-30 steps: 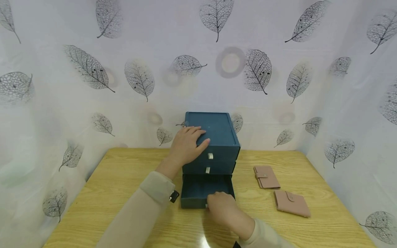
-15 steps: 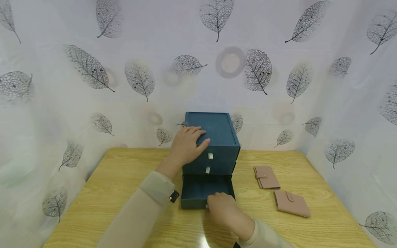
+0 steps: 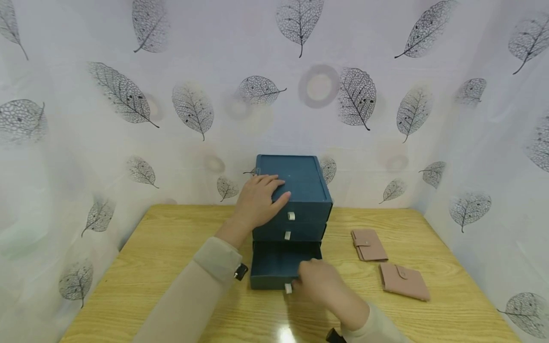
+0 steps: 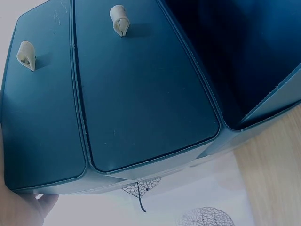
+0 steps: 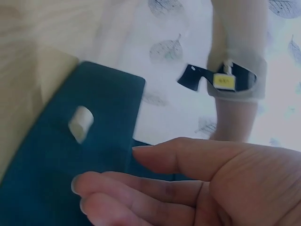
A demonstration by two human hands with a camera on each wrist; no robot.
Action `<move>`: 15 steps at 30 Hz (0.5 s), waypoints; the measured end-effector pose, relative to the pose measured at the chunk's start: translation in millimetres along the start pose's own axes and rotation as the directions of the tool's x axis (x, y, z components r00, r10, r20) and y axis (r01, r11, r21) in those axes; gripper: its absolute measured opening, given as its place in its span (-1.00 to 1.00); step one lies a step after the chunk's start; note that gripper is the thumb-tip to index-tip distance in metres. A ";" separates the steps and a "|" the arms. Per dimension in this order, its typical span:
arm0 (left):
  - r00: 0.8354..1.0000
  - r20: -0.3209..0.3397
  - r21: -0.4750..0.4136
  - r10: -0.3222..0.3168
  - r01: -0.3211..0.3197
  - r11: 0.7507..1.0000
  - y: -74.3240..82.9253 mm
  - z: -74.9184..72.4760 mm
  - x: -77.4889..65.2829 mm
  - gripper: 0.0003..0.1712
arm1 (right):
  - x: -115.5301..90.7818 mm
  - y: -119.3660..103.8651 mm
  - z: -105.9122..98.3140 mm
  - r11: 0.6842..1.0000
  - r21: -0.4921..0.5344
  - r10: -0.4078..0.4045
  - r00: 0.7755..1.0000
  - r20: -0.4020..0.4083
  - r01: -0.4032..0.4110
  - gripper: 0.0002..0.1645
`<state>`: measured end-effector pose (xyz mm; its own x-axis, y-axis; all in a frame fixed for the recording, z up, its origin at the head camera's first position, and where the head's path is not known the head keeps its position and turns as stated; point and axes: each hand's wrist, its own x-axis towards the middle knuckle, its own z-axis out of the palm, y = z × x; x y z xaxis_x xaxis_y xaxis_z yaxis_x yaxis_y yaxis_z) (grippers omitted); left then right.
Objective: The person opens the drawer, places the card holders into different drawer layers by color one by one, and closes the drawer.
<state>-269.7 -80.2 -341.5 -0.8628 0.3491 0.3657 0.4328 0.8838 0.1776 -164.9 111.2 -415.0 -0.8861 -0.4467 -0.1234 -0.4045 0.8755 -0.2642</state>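
Note:
A blue three-drawer desktop organizer (image 3: 296, 176) stands on the wooden table, its bottom drawer (image 3: 270, 282) pulled out and bare inside. My left hand (image 3: 259, 200) rests on the left front part of the organizer's top, fingers spread. Just right of the bottom drawer's white pull tab (image 3: 288, 288) is my right hand (image 3: 321, 283). In the right wrist view the thumb (image 5: 160, 157) and loosely bent fingers (image 5: 141, 197) stand apart with nothing between them, off the tab. The upper two drawers are shut, each with a white tab (image 4: 120, 21).
Two pink card wallets lie to the right of the organizer: one wallet (image 3: 369, 245) farther back, the other wallet (image 3: 404, 282) nearer. A white curtain (image 3: 214, 166) with printed leaves hangs behind the wooden table (image 3: 180, 267).
My right hand has let go of the bottom drawer's pull tab and moved slightly right, uncovering the tab. The left hand and the drawer have stayed where they were.

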 end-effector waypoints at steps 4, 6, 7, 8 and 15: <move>1.000 0.003 0.005 -0.001 0.001 1.000 0.2 -0.2 0.1 -0.35 | -5.8 4.4 -10.9 0.998 0.067 -0.014 0.999 -0.038 0.016 -0.36; 1.000 0.001 0.005 -0.002 0.002 1.000 0.2 -0.2 0.0 -0.35 | -8.0 6.9 -16.1 0.996 0.089 -0.015 0.998 -0.054 0.020 -0.34; 1.000 -0.001 0.007 -0.001 0.001 1.000 0.1 -0.1 0.0 -0.36 | -8.9 8.1 -18.5 0.995 0.099 -0.014 0.998 -0.057 0.019 -0.33; 1.000 -0.003 0.008 0.000 0.000 1.000 0.2 -0.1 0.0 -0.36 | -9.6 9.5 -20.6 0.994 0.105 -0.008 0.998 -0.061 0.015 -0.33; 1.000 -0.005 0.017 0.002 -0.002 1.000 -0.6 0.6 -0.4 -0.36 | -11.3 20.6 -30.8 0.996 0.089 0.028 0.996 -0.087 -0.020 -0.34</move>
<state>-269.8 -80.7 -342.3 -0.8606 0.3490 0.3708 0.4298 0.8884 0.1612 -170.2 139.9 -389.5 -0.9136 -0.4040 -0.0470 -0.3645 0.8645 -0.3461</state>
